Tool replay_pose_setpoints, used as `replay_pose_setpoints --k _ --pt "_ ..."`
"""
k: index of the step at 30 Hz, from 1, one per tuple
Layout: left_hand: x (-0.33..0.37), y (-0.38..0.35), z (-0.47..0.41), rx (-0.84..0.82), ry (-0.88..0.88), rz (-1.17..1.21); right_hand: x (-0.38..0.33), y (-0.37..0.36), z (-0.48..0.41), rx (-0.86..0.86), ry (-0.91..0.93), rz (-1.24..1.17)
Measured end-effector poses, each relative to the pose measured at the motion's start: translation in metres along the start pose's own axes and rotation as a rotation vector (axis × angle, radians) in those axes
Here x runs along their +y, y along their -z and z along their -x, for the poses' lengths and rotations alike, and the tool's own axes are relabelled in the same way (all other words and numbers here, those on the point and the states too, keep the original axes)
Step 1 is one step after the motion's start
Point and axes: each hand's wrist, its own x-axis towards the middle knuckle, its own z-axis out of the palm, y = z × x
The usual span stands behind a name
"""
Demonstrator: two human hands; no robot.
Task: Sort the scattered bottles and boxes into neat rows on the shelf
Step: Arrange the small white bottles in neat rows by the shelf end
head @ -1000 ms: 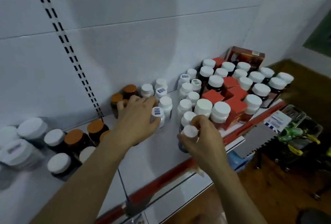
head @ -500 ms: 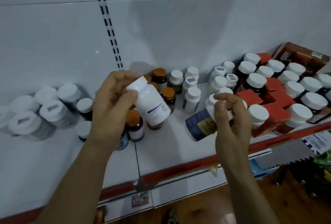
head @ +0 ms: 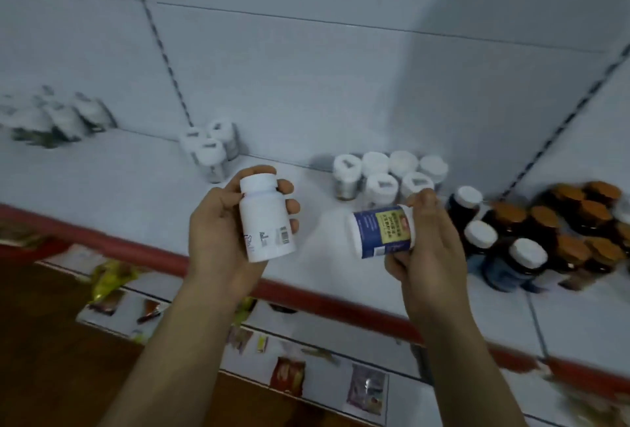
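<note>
My left hand (head: 218, 235) grips a plain white bottle (head: 266, 218) upright, its white cap on top, above the front of the white shelf (head: 136, 174). My right hand (head: 429, 242) holds a white bottle with a blue and yellow label (head: 381, 230) lying sideways, base pointing left. Behind it stands a cluster of several white-capped bottles (head: 392, 174). A smaller group of three white-capped bottles (head: 211, 147) stands further left. Dark bottles with white caps (head: 491, 242) and orange caps (head: 579, 222) crowd the shelf's right part.
More blurred white-capped bottles (head: 58, 116) stand at the far left by the back wall. A red rail (head: 306, 293) runs along the shelf's front edge. A lower shelf (head: 306, 368) holds small packets. The floor below is brown wood.
The view has swung left along the shelf, so the red boxes have left the frame. Both hands carry their bottles leftward; the white bottle now stands upright in my left hand.
</note>
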Motion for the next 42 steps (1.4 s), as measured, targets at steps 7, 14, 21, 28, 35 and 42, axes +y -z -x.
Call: replay_pose_setpoints --k 7,14,21,28,35,42 --pt "0.131 0.157 0.049 0.280 -0.111 0.143 0.053 -0.191 0.029 -0.262 -0.100 -0.002" --pt "0.227 0.279 0.078 0.544 -0.311 0.239 0.101 -0.355 0.029 -0.585 -0.083 0.009" --pt "0.303 0.363 0.042 0.590 -0.350 0.285 0.145 -0.496 -0.014 -0.607 0.019 0.125" --pt "0.374 0.428 -0.003 0.528 -0.353 0.214 0.160 -0.620 -0.069 -0.727 0.135 0.372" --pt "0.419 0.484 -0.067 0.504 -0.226 0.035 0.163 -0.664 -0.101 -0.724 0.419 0.728" --pt "0.471 0.516 -0.155 0.249 0.024 -0.121 0.142 -0.628 -0.134 -0.201 0.402 0.885"
